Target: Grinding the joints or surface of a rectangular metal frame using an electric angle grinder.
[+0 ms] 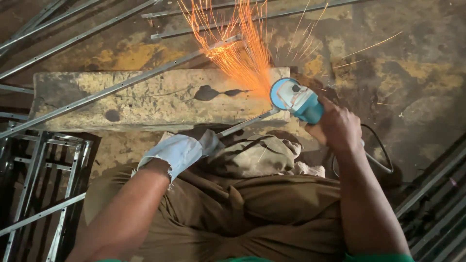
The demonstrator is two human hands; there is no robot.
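One blue angle grinder in the right hand; the gloved left hand grips one metal bar over a wooden block on a stained concrete floor.

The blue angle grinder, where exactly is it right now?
In the head view, the angle grinder sits right of centre in the right hand, its disc at the concrete block's right end, throwing sparks.
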